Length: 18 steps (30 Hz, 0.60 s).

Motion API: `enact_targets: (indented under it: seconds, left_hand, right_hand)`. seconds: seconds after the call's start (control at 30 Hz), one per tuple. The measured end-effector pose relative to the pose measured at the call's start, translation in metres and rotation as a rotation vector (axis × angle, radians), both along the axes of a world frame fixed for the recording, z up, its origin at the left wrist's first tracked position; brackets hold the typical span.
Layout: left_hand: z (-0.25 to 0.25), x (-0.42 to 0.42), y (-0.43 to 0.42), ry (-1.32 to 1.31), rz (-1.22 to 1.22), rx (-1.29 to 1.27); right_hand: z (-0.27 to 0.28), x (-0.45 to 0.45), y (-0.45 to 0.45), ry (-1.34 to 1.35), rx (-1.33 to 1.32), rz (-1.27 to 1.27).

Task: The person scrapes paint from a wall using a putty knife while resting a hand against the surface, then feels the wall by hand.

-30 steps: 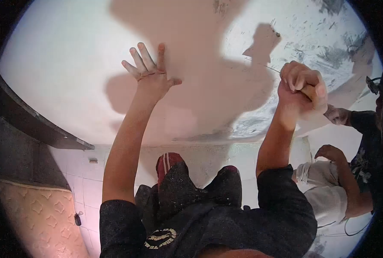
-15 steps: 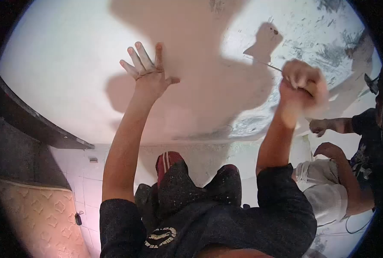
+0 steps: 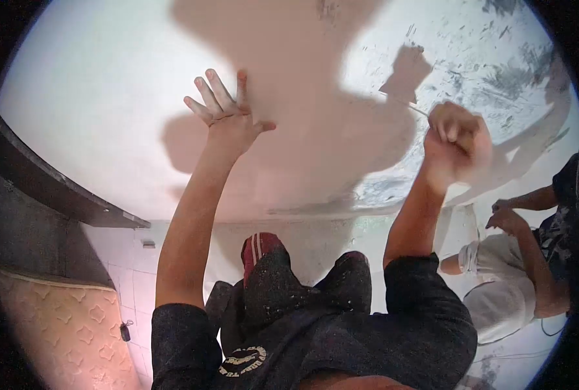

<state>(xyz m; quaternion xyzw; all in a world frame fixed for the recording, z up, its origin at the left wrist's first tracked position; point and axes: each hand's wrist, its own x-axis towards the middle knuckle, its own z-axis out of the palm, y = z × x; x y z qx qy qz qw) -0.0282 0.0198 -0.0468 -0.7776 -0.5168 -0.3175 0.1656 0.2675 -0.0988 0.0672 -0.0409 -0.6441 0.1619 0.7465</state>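
Right hand [image 3: 457, 140]: clenched around the handle end of a thin tool [image 3: 419, 111]; motion blur hides finger detail.
Tool, place: in the right fist, its slim part jutting from the finger side, before the wall [image 3: 289, 162]; contact cannot be told.
Tool, pointing: away from the fist, toward the left-hand side and slightly up the wall.
Tool, long axis: a shallow slant, seen nearly edge-on.
Handling, as judged: firm grip, loose wrist, edge kept low and even, pressure light so no corner digs in.
Left hand [image 3: 232, 123]: holding nothing, fingers spread, apparently braced on the wall, well apart from the grip.
Co-worker [image 3: 539, 250]: beyond the grip, on its right, nearer floor level.
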Motion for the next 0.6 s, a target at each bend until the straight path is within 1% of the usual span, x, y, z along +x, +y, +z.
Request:
enact_targets:
  seconds: [0.07,0.13,0.2,0.23,0.3,0.33,0.37,0.43,0.47,0.53,0.57,0.6]
  left_hand:
    - [-0.002,-0.002,-0.004,0.012,0.000,-0.029]
    - [0.004,0.000,-0.003,0.008,0.001,-0.029]
    - [0.009,0.002,-0.005,0.101,0.078,-0.116]
    - [0.009,0.003,-0.006,0.099,0.074,-0.121]
    - [0.008,0.002,-0.008,0.076,0.062,-0.074]
    - [0.007,0.001,-0.005,0.074,0.059,-0.070]
    - [0.006,0.000,0.000,0.086,0.054,-0.043]
    - [0.004,0.001,0.000,0.093,0.048,-0.026]
    - [0.006,0.002,-0.002,0.089,0.063,-0.041]
    - [0.002,0.001,-0.006,0.094,0.069,-0.065]
    - [-0.003,0.000,-0.003,0.088,0.052,-0.016]
    - [-0.003,-0.001,0.002,0.086,0.036,0.040]
  right_hand:
    - [0.003,-0.005,0.011,0.116,-0.048,-0.189]
    - [0.006,-0.003,0.003,0.115,-0.085,-0.187]
    - [0.007,0.011,-0.005,0.068,-0.038,-0.038]
    - [0.008,0.004,-0.008,0.076,-0.049,-0.074]
    - [-0.006,-0.001,0.013,0.036,-0.154,-0.526]
    - [-0.003,-0.001,0.015,0.128,-0.226,-0.306]
    - [0.001,0.000,0.011,0.126,-0.218,-0.308]
    - [0.008,0.006,-0.006,0.062,-0.033,-0.075]
    - [0.009,0.014,-0.006,0.022,-0.089,-0.057]
    - [-0.008,-0.004,0.018,0.034,-0.158,-0.406]
    - [-0.001,-0.002,0.013,0.090,-0.325,-0.354]
    - [0.004,-0.002,0.005,0.090,-0.316,-0.356]
